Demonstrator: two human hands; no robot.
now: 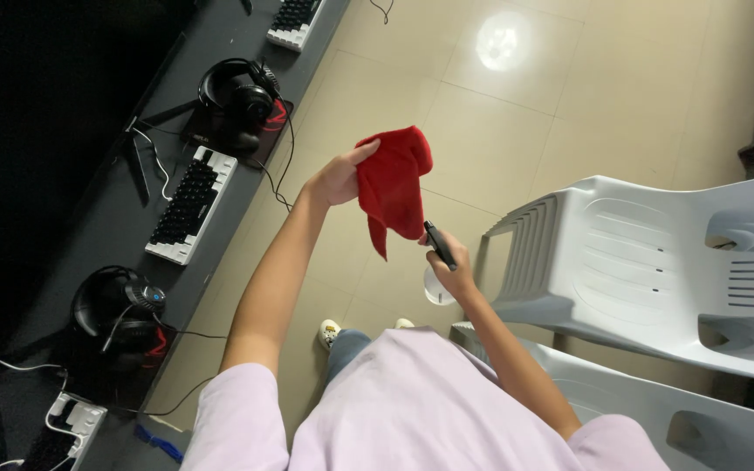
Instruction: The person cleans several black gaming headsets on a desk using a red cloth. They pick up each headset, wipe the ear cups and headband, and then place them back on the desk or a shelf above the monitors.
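— Item one, the hands?

— Left hand point(335, 179): raised over the floor, fingers closed on the top edge of a red cloth point(394, 187), which hangs down in loose folds. Right hand point(448, 266): lower and just right of the cloth's bottom corner, closed round a spray bottle point(436, 262) with a black trigger head and a pale body showing below the fist. The nozzle end sits right by the cloth; whether it touches, I cannot tell.

— Item two, clothing?

— Pale lilac short-sleeved shirt point(412, 410), blue trouser leg, light shoes point(330, 331) on the tiled floor point(499, 131).

— Item three, the left side of the room?

— A long dark table point(220, 26). On it: a black-and-white keyboard point(192, 206), black headphones point(242, 96) beyond it, a second pair of headphones point(119, 314) nearer, another keyboard point(297, 19) at the far end, cables trailing over the edge, a white power strip point(76, 419) at the near corner.

— Item four, the right side?

— Two pale grey plastic chairs point(639, 253), one behind the other, close beside the right arm.
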